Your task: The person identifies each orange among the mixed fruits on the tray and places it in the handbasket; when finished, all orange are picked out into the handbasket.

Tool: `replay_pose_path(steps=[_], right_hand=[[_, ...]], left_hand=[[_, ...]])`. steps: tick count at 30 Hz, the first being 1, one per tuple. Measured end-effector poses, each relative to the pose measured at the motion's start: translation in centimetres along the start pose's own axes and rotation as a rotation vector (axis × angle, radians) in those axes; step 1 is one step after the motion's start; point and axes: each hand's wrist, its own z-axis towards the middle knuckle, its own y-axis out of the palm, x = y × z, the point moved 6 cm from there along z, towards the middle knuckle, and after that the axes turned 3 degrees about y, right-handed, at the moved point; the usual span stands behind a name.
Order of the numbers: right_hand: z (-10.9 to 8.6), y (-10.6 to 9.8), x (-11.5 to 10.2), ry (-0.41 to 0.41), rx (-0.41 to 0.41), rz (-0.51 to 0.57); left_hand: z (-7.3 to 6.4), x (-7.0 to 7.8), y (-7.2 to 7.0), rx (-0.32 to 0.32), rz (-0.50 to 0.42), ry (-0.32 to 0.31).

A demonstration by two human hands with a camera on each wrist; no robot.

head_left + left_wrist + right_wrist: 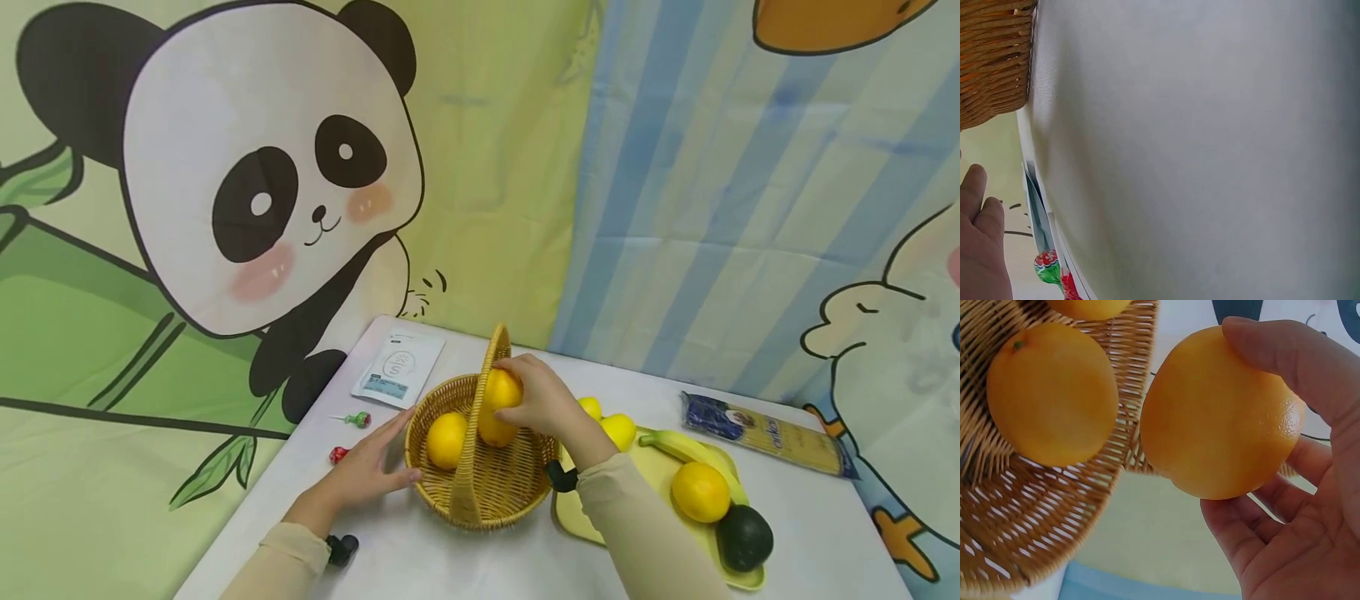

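Observation:
A round wicker basket (pixel 517 483) with a tall arched handle stands on the white table. My right hand (pixel 534 398) grips an orange (pixel 504 390) over the basket, just right of the handle. In the right wrist view, thumb and fingers are around that orange (pixel 1219 419). Two more oranges lie inside the basket, one (pixel 447 440) left of the handle and one (pixel 495 430) below the held fruit. Fingers extended, my left hand (pixel 366 473) is at the basket's left side, fingertips right at the rim. The left wrist view shows only part of this hand (pixel 984 250) near the basket wall (pixel 994 62).
Right of the basket, a yellow tray (pixel 581 517) bears a banana (pixel 686 447), an orange (pixel 700 492), a dark avocado (pixel 744 537) and lemons (pixel 618 431). Behind it lies a pasta packet (pixel 772 435). A white pouch (pixel 400 367) and green and red lollipops (pixel 362 419) lie left.

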Motion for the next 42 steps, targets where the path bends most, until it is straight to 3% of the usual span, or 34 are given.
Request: replay_pose_path(steps=[15,29,37,42], right_hand=[[1.8,2.1,-0.8,-0.055,-0.019,-0.023],[3.1,3.6,-1.4,-0.018,-0.044,-0.044],[3.6,4.5,-2.3,-0.059,-0.105,-0.077],[3.7,5.1,-2.4,-0.032,-0.152,-0.088]], left_hand=[[0.1,-0.1,0.2,-0.013,0.015,-0.016],[0.0,-0.1,0.0,-0.016,-0.005,-0.049],[0.1,-0.1,0.1,-0.011,-0.015,-0.022],[0.1,-0.2,0.1,-0.008,-0.031,-0.009]])
